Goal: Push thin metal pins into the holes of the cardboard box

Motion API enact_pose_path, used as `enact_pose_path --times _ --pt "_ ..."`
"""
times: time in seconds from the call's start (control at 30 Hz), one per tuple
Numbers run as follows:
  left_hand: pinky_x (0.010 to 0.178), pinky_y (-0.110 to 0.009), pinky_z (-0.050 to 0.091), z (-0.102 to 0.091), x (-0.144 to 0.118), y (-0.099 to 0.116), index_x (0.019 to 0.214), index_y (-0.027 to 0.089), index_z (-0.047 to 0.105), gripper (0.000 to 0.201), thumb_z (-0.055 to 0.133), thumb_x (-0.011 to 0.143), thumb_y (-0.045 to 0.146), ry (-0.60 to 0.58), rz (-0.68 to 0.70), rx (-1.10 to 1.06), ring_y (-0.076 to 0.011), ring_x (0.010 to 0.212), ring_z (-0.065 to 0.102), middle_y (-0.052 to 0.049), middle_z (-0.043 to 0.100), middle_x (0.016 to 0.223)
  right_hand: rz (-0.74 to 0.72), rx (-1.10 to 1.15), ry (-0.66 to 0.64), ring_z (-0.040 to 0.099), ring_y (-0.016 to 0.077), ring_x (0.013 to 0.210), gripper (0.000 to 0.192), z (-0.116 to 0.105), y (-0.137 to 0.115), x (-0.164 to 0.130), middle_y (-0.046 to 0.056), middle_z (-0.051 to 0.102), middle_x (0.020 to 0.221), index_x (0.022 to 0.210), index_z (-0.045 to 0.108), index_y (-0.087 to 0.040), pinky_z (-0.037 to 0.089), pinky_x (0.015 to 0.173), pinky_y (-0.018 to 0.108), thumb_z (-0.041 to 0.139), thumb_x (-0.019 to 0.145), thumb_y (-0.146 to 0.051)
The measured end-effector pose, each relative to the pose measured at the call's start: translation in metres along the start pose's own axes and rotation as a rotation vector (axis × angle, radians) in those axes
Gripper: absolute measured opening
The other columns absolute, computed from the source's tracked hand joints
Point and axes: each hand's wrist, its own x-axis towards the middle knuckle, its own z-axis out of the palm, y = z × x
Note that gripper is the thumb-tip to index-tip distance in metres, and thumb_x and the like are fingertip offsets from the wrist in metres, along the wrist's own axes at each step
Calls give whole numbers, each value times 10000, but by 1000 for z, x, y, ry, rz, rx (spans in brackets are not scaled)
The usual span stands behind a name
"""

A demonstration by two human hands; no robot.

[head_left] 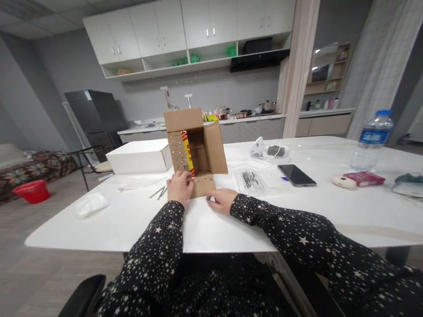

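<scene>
1. We are seeing a cardboard box (197,149) lying on its side on the white tabletop (226,227), open mouth facing us, flaps spread.
2. Our left hand (179,187) is curling its fingers (185,177) onto the near left edge of the bottom flap, gripping it.
3. Our right hand (222,199) is resting flat just beside the flap's right corner, fingers loosely extended, holding nothing.
4. Metal nails (159,192) are lying just left of the left hand.
5. A white box (140,156) is sitting behind; a phone (296,175) and water bottle (371,139) are standing well apart to the right.
</scene>
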Motion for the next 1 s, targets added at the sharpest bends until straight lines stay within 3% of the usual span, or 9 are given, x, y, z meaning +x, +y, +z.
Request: enact_pose_path --times 0.57,1.0 --pt "843 -413 386 -6 0 -15 875 257 635 179 527 734 273 -80 -181 -61 -261 1031 493 -67 585 980 -20 8 2 560 151 679 271 1 -3 2 19 651 719 1009 633 -200 335 606 243 460 815 -277" --pt "864 -434 372 -5 0 -21 876 250 624 191 507 725 240 -173 -215 -62 -265 1044 487 -76 574 986 18 -18 -14 567 154 676 253 3 -4 3 14 646 699 1005 631 -199 325 591 248 477 817 -271"
